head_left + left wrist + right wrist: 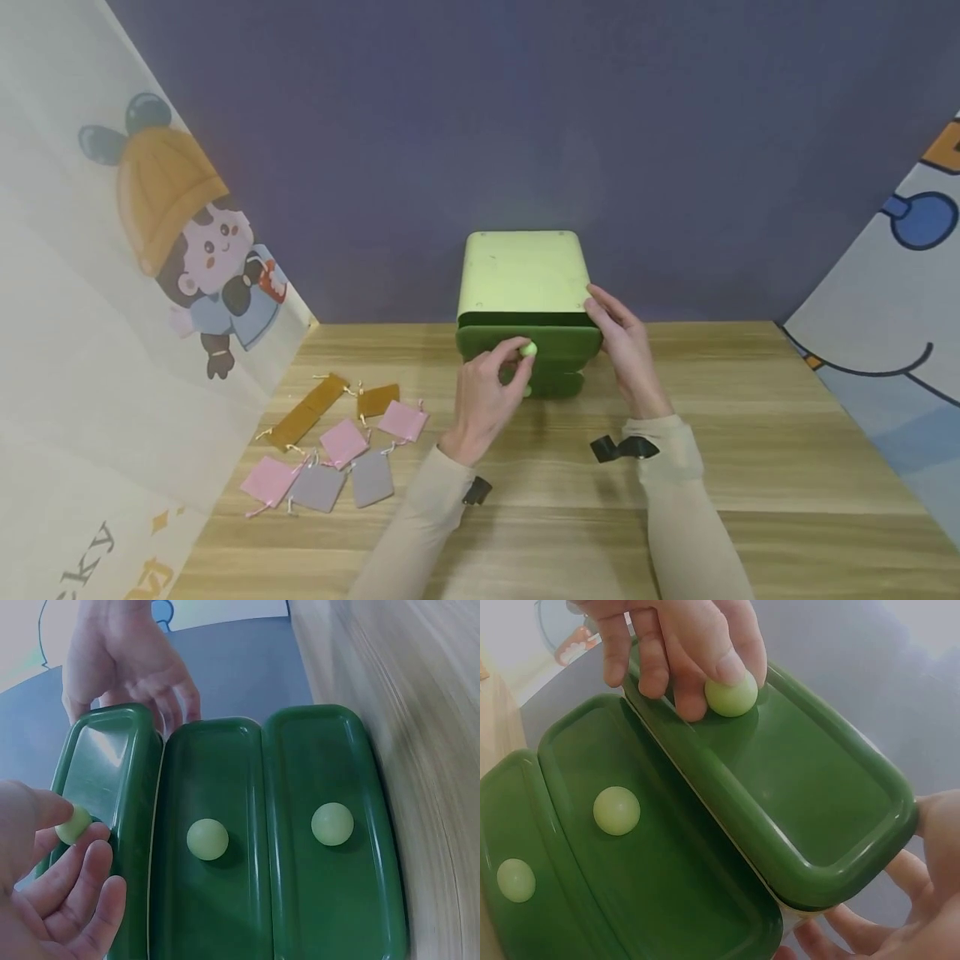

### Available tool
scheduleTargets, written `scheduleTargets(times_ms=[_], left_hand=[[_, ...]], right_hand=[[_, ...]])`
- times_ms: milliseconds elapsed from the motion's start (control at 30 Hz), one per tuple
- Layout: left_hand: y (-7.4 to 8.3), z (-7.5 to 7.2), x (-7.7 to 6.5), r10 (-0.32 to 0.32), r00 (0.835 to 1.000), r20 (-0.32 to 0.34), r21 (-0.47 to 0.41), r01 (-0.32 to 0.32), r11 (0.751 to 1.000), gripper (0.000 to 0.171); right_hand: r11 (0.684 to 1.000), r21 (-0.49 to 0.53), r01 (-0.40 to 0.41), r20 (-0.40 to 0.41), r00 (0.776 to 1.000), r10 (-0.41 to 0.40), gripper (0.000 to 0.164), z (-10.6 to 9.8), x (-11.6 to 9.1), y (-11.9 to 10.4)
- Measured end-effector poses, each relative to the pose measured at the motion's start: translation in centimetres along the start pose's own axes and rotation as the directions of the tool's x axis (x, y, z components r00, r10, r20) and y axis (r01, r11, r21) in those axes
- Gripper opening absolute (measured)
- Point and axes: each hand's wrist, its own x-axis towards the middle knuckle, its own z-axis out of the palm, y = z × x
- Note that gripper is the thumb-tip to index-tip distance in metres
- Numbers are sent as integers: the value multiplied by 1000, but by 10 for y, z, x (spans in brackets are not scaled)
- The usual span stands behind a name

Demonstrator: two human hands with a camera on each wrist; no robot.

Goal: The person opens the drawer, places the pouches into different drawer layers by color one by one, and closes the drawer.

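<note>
A small drawer cabinet (525, 268) with a pale green top stands against the back wall. Its three dark green drawer fronts each carry a round light green knob. The top drawer (817, 787) sits a little forward of the other two, with a dark gap under the cabinet's top edge. My left hand (483, 400) pinches this drawer's knob (73, 825) between thumb and fingers. On the cabinet's right side, my right hand (628, 358) rests with extended fingers near the top front corner. The middle drawer (214, 900) and bottom drawer (330, 900) are flush with each other.
Several small drawstring pouches lie left on the wooden table (750, 467): brown pouches (309, 412), pink pouches (270, 481) and grey pouches (372, 478). A dark blue wall (675, 167) rises behind the cabinet, and white printed panels flank both sides.
</note>
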Motion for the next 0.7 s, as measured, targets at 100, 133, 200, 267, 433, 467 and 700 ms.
scheduleTargets(times_ms=[100,133,200,267,433,467,700], left_hand=[[1,0,0,-2,1000,-1,-7,2,1000,20],[1,0,-1,-3,1000,-1,-8,3,1000,20],[1,0,-2,-3,1000,2,-7,3,1000,20],[1,0,-3,-3,1000,3,-2,3,1000,20],[2,-1,-5,-1,1000,1,15,1,1000,20],[3,-2,-5,1,1000,0,17,-1,1000,20],[4,-2,-6,14,1000,-10,17,-14,1000,21]], right_hand=[[1000,-9,-5,-3,1000,5,63,0,0,0],[1000,-11,-6,-5,1000,6,63,-1,1,0],[1000,-17,-9,-7,1000,9,63,-1,1,0],[1000,-21,-9,-11,1000,8,63,-1,1,1],[999,-41,-5,-12,1000,4,63,-2,1,2],[999,-43,-5,-14,1000,4,62,-2,1,2],[999,-52,4,-18,1000,-5,62,-2,1,3]])
